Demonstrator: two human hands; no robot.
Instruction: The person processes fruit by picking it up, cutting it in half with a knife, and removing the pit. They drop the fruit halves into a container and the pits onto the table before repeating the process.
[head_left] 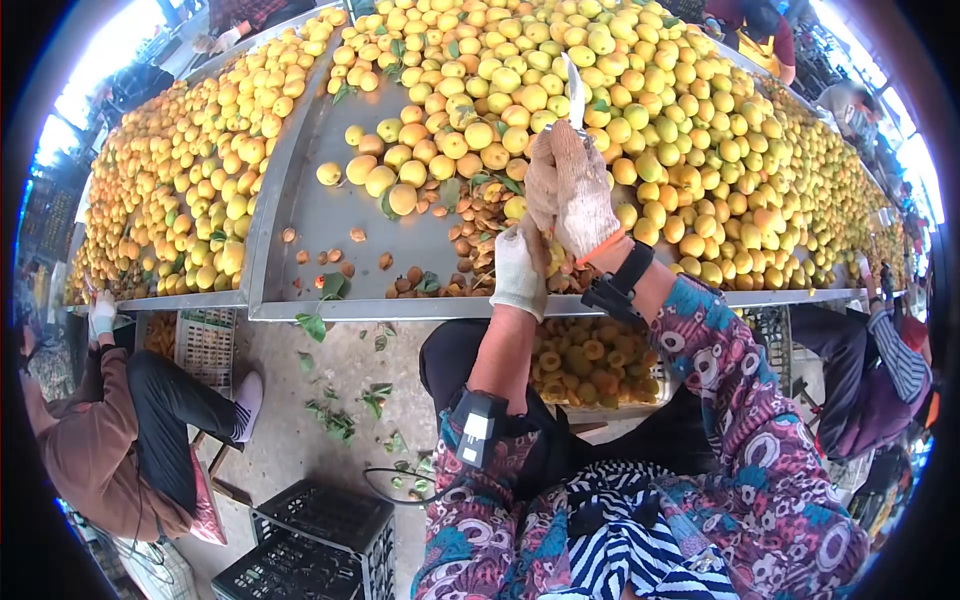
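Observation:
My right hand (585, 200), in a pale glove with tan finger coating, is closed around a knife (575, 92) whose blade points up and away over the fruit. Close against it, lower and to the left, my left hand (520, 268) wears a similar glove. Its fingers look curled, and whatever they hold is hidden. Whole yellow-orange apricots (402, 198) lie heaped just beyond both hands. Brown apricot pits (465, 240) are scattered on the metal tray beside my left hand. Below the table edge, a crate contains halved apricots (595, 365).
The metal table (330, 215) has a raised divider (285, 160) with more apricots on its left. Co-workers sit at left (90, 440) and right (880, 370). Black crates (325, 515) and fallen leaves (335, 420) are on the floor at my left.

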